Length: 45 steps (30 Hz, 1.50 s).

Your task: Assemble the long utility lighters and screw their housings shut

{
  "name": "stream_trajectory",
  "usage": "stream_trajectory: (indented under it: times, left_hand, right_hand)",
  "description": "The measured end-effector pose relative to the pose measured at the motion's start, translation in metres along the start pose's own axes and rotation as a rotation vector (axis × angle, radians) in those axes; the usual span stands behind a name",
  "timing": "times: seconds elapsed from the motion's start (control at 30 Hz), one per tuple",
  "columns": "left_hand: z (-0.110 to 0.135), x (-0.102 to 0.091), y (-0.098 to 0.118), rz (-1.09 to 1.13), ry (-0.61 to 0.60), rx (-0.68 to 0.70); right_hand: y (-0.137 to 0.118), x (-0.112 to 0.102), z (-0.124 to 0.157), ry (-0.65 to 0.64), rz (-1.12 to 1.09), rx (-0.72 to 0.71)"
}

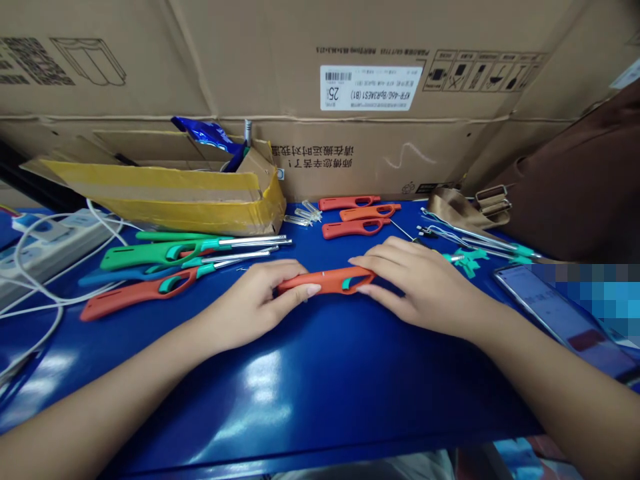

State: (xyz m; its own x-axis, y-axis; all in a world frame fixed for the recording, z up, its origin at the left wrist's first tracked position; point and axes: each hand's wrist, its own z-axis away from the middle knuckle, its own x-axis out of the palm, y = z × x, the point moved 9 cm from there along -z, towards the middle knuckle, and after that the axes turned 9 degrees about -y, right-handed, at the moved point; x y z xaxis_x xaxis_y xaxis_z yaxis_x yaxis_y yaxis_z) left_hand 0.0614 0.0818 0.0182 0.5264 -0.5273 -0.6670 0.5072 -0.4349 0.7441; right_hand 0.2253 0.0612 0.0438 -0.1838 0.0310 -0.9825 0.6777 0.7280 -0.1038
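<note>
An orange lighter handle with a teal trigger lies level between my two hands above the blue table. My left hand is closed round its left end, the thumb along the front. At the other end, by the trigger loop, my right hand pinches it between thumb and fingers. Left of my hands rest long-nosed gas lighters: a green one, an orange one and a partly covered blue one. Beyond my hands lie a few handle shells without noses, among them an orange shell and a red shell.
Small clear parts sit beside a yellow-taped carton. Metal rods with wires and teal pieces lie at the right, near a phone. A power strip with white cables is at the left. Cardboard stands behind.
</note>
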Motion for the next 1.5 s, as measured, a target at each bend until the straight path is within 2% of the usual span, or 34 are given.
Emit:
stream_trajectory:
  times: [0.1,0.17,0.23,0.37,0.47,0.6,0.8,0.93,1.23,1.37,1.5]
  left_hand:
    - [0.002,0.031,-0.02,0.538,-0.167,-0.265]
    - [0.005,0.045,-0.021,0.668,-0.231,-0.341]
    - [0.005,0.039,-0.016,0.559,-0.188,-0.304]
    - [0.005,0.016,0.011,0.067,-0.027,-0.004]
    - [0.01,0.019,0.024,-0.202,-0.013,0.159]
    - [0.013,0.029,0.025,-0.389,-0.035,0.245]
    - [0.011,0.031,0.023,-0.446,-0.041,0.236]
    - [0.009,0.032,0.023,-0.453,-0.06,0.225]
    - [0.009,0.041,0.022,-0.344,-0.141,0.176]
    - [0.007,0.035,0.019,-0.353,-0.147,0.196]
    - [0.007,0.017,0.014,-0.425,-0.098,0.22]
  right_hand:
    - [-0.012,0.008,-0.001,-0.082,-0.005,-0.081]
    - [-0.018,0.014,-0.001,-0.142,-0.022,-0.12]
    - [-0.021,0.016,-0.001,-0.168,-0.051,-0.118]
    - [-0.017,0.015,0.0,-0.154,-0.12,-0.068]
    - [-0.019,0.017,0.0,-0.164,-0.157,-0.095]
    - [-0.029,0.023,0.0,-0.184,-0.205,-0.166]
    - [-0.03,0.028,-0.003,-0.189,-0.297,-0.174]
    - [-0.029,0.032,-0.005,-0.22,-0.279,-0.146]
    - [-0.038,0.035,-0.002,-0.216,-0.296,-0.19]
    - [-0.028,0.033,-0.004,-0.218,-0.327,-0.163]
    - [-0.009,0.03,-0.005,-0.205,-0.273,-0.048]
